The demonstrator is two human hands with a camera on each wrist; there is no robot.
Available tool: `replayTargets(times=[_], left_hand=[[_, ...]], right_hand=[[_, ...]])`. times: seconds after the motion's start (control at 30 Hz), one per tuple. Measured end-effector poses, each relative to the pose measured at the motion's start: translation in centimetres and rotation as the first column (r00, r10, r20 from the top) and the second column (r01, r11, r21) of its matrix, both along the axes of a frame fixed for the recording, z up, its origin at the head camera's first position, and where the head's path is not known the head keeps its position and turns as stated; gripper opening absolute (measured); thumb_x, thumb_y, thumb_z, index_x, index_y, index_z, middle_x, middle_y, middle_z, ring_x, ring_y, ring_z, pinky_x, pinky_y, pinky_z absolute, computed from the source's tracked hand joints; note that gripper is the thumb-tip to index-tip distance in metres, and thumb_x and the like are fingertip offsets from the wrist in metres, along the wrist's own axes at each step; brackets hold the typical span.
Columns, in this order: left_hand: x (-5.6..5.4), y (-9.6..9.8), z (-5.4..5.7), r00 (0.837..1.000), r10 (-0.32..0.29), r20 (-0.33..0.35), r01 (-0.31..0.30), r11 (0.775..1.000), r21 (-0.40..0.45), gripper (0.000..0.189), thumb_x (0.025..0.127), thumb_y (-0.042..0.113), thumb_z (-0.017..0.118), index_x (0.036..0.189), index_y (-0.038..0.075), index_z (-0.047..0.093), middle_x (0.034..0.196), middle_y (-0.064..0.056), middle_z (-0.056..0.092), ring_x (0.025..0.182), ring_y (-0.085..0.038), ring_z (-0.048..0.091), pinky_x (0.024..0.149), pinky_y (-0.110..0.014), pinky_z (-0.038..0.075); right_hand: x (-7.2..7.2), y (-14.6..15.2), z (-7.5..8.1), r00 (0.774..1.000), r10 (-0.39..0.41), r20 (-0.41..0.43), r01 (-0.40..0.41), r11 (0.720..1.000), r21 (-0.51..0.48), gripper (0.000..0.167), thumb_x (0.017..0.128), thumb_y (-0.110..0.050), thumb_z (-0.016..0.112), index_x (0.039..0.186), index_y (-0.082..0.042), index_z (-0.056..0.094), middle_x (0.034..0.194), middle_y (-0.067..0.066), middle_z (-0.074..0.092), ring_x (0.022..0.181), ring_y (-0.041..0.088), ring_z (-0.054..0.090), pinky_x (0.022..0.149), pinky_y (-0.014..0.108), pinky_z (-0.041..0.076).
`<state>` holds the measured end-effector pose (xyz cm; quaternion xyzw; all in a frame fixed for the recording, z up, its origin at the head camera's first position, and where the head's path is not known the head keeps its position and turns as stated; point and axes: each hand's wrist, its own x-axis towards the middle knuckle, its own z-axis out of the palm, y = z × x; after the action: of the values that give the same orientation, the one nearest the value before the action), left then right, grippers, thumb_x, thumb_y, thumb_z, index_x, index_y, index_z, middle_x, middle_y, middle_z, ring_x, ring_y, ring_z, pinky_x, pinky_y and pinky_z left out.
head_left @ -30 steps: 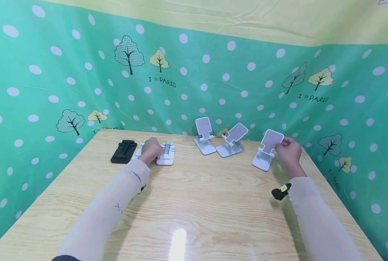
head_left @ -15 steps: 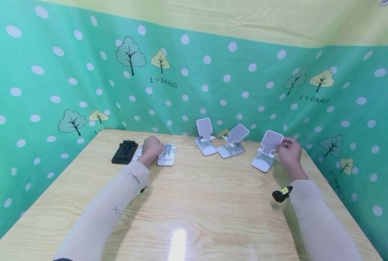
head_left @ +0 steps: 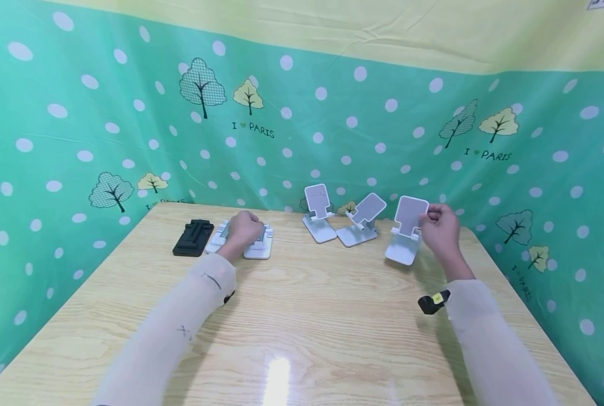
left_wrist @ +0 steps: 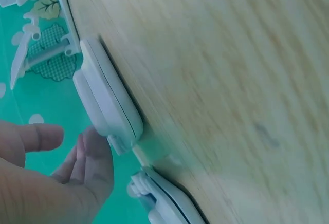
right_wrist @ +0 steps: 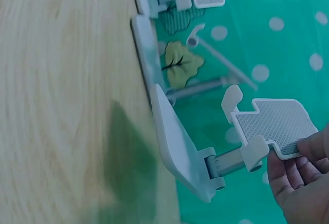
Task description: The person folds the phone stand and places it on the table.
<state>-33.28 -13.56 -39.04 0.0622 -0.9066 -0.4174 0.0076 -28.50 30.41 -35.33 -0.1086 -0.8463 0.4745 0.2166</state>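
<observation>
My right hand pinches the upper plate of an unfolded white phone stand between thumb and fingers. The stand's base tilts in the right wrist view, with its near end raised off the table. Over at the left, my left hand is above two folded white phone stands. Its fingertips reach the end of the right-hand folded stand, while the thumb stays apart from it. The other folded stand shows partly, at the lower edge.
Two unfolded white phone stands, one upright and one turned, stand at the back middle. A black folded phone stand lies at the far left. The wooden table ends at a green dotted curtain.
My right hand has moved a little left with the phone stand, which has lifted and tilted. My left hand has shifted slightly right, over the right-hand folded stand.
</observation>
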Motion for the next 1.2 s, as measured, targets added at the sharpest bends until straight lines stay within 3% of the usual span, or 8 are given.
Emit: replayTargets(times=[0.4, 0.67, 0.8, 1.03, 1.2], left_hand=[[-0.1, 1.9, 0.4, 0.991, -0.055, -0.124, 0.053, 0.998, -0.026, 0.032, 0.091, 0.014, 0.056, 0.116, -0.002, 0.070, 0.115, -0.020, 0.069, 0.102, -0.033, 0.064, 0.087, -0.041, 0.055], [0.1, 3.3, 0.2, 0.997, -0.071, -0.039, 0.074, 0.992, 0.101, 0.030, 0.098, 0.020, 0.058, 0.120, 0.001, 0.068, 0.101, -0.014, 0.069, 0.082, -0.023, 0.067, 0.069, -0.031, 0.055], [0.1, 4.0, 0.3, 0.998, -0.061, -0.030, 0.065, 0.985, 0.159, 0.031, 0.100, 0.022, 0.057, 0.122, 0.002, 0.068, 0.095, -0.011, 0.069, 0.076, -0.020, 0.067, 0.066, -0.029, 0.055], [0.2, 5.0, 0.2, 0.998, -0.065, -0.016, 0.067, 0.963, 0.261, 0.030, 0.100, 0.018, 0.059, 0.122, 0.000, 0.066, 0.100, -0.014, 0.070, 0.083, -0.025, 0.072, 0.070, -0.028, 0.060], [0.5, 6.1, 0.0, 0.994, -0.106, 0.016, 0.093, 0.925, 0.367, 0.028, 0.100, 0.016, 0.061, 0.122, -0.001, 0.066, 0.107, -0.015, 0.067, 0.090, -0.026, 0.070, 0.073, -0.026, 0.061]], right_hand=[[0.8, -4.2, 2.1, 0.991, 0.124, -0.057, -0.123, 0.992, 0.028, 0.031, 0.103, -0.004, 0.054, 0.131, 0.008, 0.051, 0.120, 0.023, 0.058, 0.104, 0.025, 0.054, 0.082, 0.021, 0.050], [1.0, -6.7, 2.8, 0.978, 0.191, -0.088, -0.188, 0.981, 0.043, 0.028, 0.104, -0.004, 0.055, 0.129, 0.007, 0.052, 0.116, 0.022, 0.059, 0.101, 0.026, 0.055, 0.077, 0.021, 0.052], [1.0, -7.7, 2.9, 0.972, 0.217, -0.094, -0.216, 0.976, 0.026, 0.027, 0.104, -0.003, 0.055, 0.129, 0.008, 0.052, 0.114, 0.022, 0.059, 0.099, 0.026, 0.056, 0.075, 0.020, 0.053], [0.9, -9.2, 2.8, 0.963, 0.251, -0.094, -0.250, 0.968, 0.026, 0.027, 0.103, -0.002, 0.056, 0.128, 0.008, 0.053, 0.114, 0.022, 0.060, 0.100, 0.028, 0.057, 0.078, 0.023, 0.054], [0.9, -10.3, 2.8, 0.959, 0.268, -0.094, -0.267, 0.963, 0.019, 0.027, 0.103, -0.002, 0.056, 0.129, 0.007, 0.053, 0.116, 0.022, 0.060, 0.103, 0.030, 0.057, 0.085, 0.033, 0.054]])
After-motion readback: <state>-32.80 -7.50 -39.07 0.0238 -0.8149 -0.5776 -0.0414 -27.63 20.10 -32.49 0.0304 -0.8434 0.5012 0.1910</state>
